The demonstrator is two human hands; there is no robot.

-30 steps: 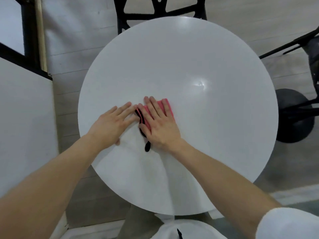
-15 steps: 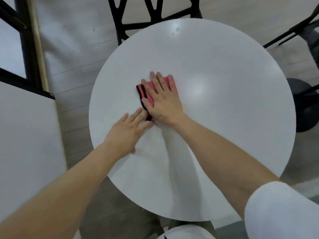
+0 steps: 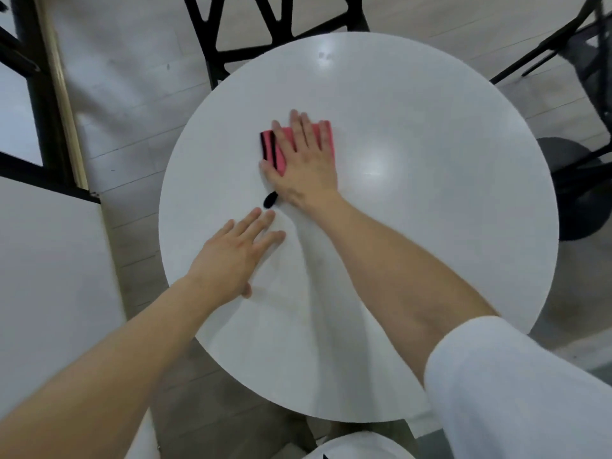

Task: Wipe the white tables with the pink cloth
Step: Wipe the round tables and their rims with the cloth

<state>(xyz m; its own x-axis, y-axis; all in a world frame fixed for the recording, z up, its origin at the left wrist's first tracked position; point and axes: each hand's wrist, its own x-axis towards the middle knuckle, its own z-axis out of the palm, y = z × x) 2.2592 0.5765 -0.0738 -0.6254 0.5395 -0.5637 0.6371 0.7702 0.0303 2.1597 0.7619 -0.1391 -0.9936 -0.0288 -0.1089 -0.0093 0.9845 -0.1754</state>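
A round white table [image 3: 430, 200] fills the middle of the view. On it lies a folded pink cloth [image 3: 280, 150] with black edging and a black loop, left of the table's centre. My right hand [image 3: 303, 164] lies flat on the cloth, fingers spread and pointing away from me, pressing it to the tabletop. My left hand [image 3: 236, 253] rests flat on the bare table, nearer to me and a little left of the cloth, fingers apart, holding nothing. Most of the cloth is hidden under my right hand.
A black chair [image 3: 271, 31] stands at the far side of the table. Another dark chair and a round black base [image 3: 583, 190] are at the right. A second white table [image 3: 43, 276] lies at the left, with a black frame [image 3: 36, 104] behind it.
My right hand has pushed the pink cloth away from me across the table. My left hand has stayed flat on the tabletop and is now apart from the cloth.
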